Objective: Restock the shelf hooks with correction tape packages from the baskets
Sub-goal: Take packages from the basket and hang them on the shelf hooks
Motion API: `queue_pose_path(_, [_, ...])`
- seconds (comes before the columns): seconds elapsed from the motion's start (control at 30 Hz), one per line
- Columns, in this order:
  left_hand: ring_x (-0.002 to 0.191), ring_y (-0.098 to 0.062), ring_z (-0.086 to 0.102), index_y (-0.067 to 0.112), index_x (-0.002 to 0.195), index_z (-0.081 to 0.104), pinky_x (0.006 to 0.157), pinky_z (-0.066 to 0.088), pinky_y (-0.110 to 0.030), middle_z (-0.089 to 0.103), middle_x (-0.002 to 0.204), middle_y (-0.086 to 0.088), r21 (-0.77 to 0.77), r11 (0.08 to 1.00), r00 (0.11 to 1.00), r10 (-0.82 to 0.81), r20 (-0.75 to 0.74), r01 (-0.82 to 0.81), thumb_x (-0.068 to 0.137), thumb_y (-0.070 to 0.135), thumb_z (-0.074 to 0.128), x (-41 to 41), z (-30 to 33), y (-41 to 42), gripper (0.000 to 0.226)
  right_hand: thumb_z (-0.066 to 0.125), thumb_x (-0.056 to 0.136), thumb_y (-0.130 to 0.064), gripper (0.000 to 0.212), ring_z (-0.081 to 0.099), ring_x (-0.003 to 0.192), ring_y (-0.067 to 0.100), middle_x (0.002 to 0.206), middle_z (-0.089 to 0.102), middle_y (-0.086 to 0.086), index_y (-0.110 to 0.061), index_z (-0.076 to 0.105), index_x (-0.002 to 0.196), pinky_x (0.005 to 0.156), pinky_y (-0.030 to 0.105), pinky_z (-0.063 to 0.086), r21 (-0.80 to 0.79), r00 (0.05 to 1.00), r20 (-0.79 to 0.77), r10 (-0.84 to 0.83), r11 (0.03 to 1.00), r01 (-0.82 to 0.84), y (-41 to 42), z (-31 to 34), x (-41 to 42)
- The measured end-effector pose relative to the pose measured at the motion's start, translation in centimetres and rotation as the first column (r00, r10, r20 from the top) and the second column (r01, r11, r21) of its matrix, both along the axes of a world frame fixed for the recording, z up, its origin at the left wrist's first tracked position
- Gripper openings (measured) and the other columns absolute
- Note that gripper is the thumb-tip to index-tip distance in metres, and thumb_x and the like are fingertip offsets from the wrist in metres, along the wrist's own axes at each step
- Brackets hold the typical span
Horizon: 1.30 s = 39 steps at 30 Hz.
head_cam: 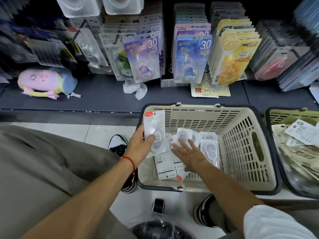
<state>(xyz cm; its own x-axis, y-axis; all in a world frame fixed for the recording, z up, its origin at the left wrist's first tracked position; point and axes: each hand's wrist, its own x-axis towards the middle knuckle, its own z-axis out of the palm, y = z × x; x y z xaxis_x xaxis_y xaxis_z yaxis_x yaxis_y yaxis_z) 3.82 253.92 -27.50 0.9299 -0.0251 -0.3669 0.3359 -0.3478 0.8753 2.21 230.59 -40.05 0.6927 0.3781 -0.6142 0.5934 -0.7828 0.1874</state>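
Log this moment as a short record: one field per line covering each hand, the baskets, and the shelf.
left hand: grips a clear white correction tape package, raised at the beige basket's left edge
right hand: open, fingers spread flat on the loose packages inside
beige basket: on the floor before the shelf, partly filled
green basket: to its right, holds other packs
shelf hooks: hung with purple, blue and yellow packages

A single wide-angle view from the person's head looks forward and steeply down. It sits close above a beige basket (241,144) on the floor, with both forearms reaching in from the bottom edge. The shelf (103,99) and hanging packages (189,61) fill the top, bowed by the lens.
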Motion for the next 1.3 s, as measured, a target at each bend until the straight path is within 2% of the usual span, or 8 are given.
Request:
queue_pose_path(0.23, [0.11,-0.016,0.07,0.037,0.125,0.061,0.098,0.059,-0.047,0.072,0.116,0.009,-0.069,0.996,0.997,0.057,-0.057,-0.061,0.103,0.018,0.059,0.4,0.4,0.0,0.029,0.051,0.107,-0.035,0.06,0.003,0.163,0.024,0.174,0.018,0.003,-0.024,0.031,0.162,0.125,0.061,-0.015,0.14,0.997,0.045,0.063,0.988,-0.069,-1.2,1.9,1.2])
queue_pose_path(0.37, [0.111,-0.021,0.07,0.039,0.126,0.061,0.099,0.057,-0.054,0.072,0.117,0.01,-0.058,0.997,0.996,0.055,-0.071,-0.059,0.102,0.024,0.055,0.5,0.8,-0.3,0.029,0.054,0.105,-0.043,0.045,0.04,0.15,0.024,0.156,0.053,0.0,-0.026,0.057,0.147,0.128,0.051,0.013,0.416,0.979,0.094,-0.181,0.9,0.127,-4.2,4.8,1.6])
queue_pose_path(0.53, [0.115,-0.025,0.069,0.034,0.133,0.058,0.103,0.055,-0.056,0.071,0.123,0.003,-0.077,0.993,0.989,0.076,-0.124,-0.086,0.104,0.021,0.054,0.6,0.7,-1.3,0.032,0.053,0.109,-0.028,0.033,0.07,0.079,0.036,0.08,0.069,0.009,-0.005,0.066,0.089,0.068,0.038,0.05,0.819,0.578,-0.158,-0.801,0.221,0.53,-6.0,8.6,2.6])
queue_pose_path(0.7, [0.119,-0.031,0.068,0.026,0.148,0.053,0.104,0.054,-0.056,0.069,0.132,-0.007,-0.185,0.967,0.959,0.124,-0.254,-0.174,0.106,0.022,0.056,0.5,1.1,-2.4,0.043,0.052,0.11,-0.019,0.032,0.065,0.075,0.03,0.084,0.072,0.015,0.003,0.07,0.096,0.075,0.045,0.057,0.683,0.498,-0.713,-0.494,-0.33,0.651,-4.7,11.9,3.4])
queue_pose_path(0.93, [0.114,-0.025,0.071,0.024,0.131,0.06,0.095,0.06,-0.046,0.074,0.122,-0.004,-0.26,0.962,0.983,0.041,-0.177,-0.087,0.088,-0.001,0.079,0.3,2.6,-1.9,0.053,0.056,0.109,-0.03,0.034,0.067,0.061,0.017,0.073,0.075,0.004,-0.015,0.071,0.082,0.061,0.033,0.056,0.646,0.484,-0.733,-0.477,-0.266,0.716,0.9,9.4,3.7])
queue_pose_path(1.1, [0.102,-0.011,0.071,0.026,0.127,0.058,0.078,0.055,-0.026,0.073,0.112,0.007,-0.155,0.966,0.978,0.202,-0.047,-0.207,0.083,0.006,0.084,1.1,2.5,1.4,0.055,0.058,0.106,-0.023,0.037,0.057,0.133,0.028,0.146,0.06,0.011,-0.012,0.059,0.142,0.112,0.035,0.043,0.516,0.732,-0.339,-0.591,0.533,0.67,1.5,3.0,3.5])
queue_pose_path(1.2, [0.106,-0.02,0.074,0.025,0.129,0.061,0.088,0.061,-0.039,0.077,0.114,0.002,-0.215,0.941,0.965,0.252,-0.077,-0.263,0.084,0.004,0.083,0.7,2.3,2.9,0.054,0.059,0.105,-0.023,0.076,0.025,0.158,0.03,0.174,0.017,0.009,-0.015,0.016,0.167,0.128,0.04,0.024,0.384,0.79,-0.392,-0.471,0.696,0.606,3.3,0.9,3.3])
queue_pose_path(1.3, [0.106,-0.023,0.075,0.026,0.127,0.064,0.088,0.061,-0.044,0.079,0.112,0.001,-0.26,0.926,0.962,0.256,-0.094,-0.272,0.084,0.003,0.082,0.4,2.0,3.5,0.053,0.066,0.101,-0.028,0.078,0.043,0.143,0.035,0.156,0.046,0.016,-0.016,0.022,0.164,0.119,0.049,0.035,0.392,0.87,-0.24,-0.43,0.777,0.492,5.3,-0.1,3.3])
